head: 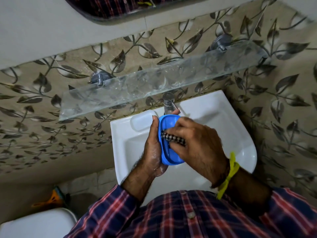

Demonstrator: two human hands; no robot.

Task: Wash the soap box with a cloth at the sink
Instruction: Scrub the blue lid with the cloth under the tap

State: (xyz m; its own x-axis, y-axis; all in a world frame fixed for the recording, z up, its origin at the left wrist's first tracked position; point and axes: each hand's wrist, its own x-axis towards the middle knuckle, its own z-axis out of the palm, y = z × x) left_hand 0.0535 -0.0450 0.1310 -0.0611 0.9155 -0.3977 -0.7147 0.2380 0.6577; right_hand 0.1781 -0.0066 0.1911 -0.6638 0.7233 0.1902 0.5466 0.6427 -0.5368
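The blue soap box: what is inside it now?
Inside the blue soap box, the right hand presses a checked cloth. The fingers and cloth cover most of the inside, so any soap is hidden.

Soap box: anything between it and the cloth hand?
Nothing visible. The left hand holds the blue soap box above the sink, and the right hand presses the checked cloth straight into it.

Left hand (152, 148) cupped, fingers curled, gripping; right hand (197, 145) knuckles up, fingers bent, pinching; forearms converge.
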